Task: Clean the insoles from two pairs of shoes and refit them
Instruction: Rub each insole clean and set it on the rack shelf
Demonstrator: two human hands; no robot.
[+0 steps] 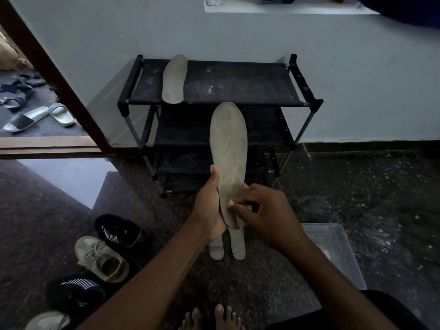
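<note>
Gripping an insole (228,148) upright to bare its face for cleaning, the left hand (209,208) steadies it while the right hand (264,215) pinches a tan object (230,204)

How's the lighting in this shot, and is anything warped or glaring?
Head view: dim overall, so the lower shelves of the black shoe rack and the dark shoes lose detail. Same view: the brightest patch is a reflection on the polished floor by the doorway. The wide lens slants and slightly bows the door frame. The held insole stays reasonably sharp.
</note>
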